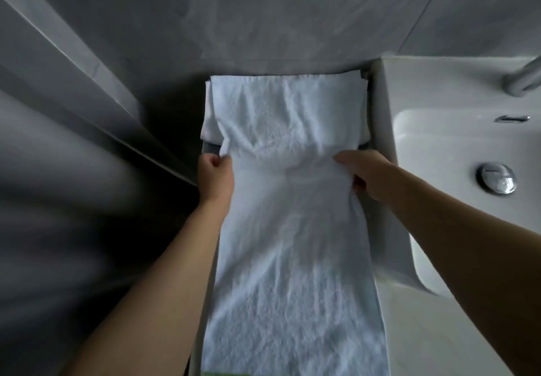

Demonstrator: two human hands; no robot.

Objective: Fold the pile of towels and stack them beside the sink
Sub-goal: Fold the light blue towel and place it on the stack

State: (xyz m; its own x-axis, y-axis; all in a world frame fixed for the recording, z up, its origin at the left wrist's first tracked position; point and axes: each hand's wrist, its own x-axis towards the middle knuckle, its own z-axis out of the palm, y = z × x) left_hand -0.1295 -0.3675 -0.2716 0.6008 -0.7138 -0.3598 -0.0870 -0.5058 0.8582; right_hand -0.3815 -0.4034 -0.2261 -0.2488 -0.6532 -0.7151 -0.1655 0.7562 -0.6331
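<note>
A long white towel lies lengthwise on a narrow surface left of the sink, running from the wall toward me. Its far end drapes over a folded white towel by the wall, of which only the left edge shows. My left hand pinches the long towel's left edge about midway. My right hand grips its right edge at the same height, fingers tucked under the cloth. The towel bunches slightly between both hands.
The white basin has a chrome drain plug and a chrome tap at the upper right. A grey tiled wall stands behind. On the left a grey panel edge runs diagonally, with dark floor below.
</note>
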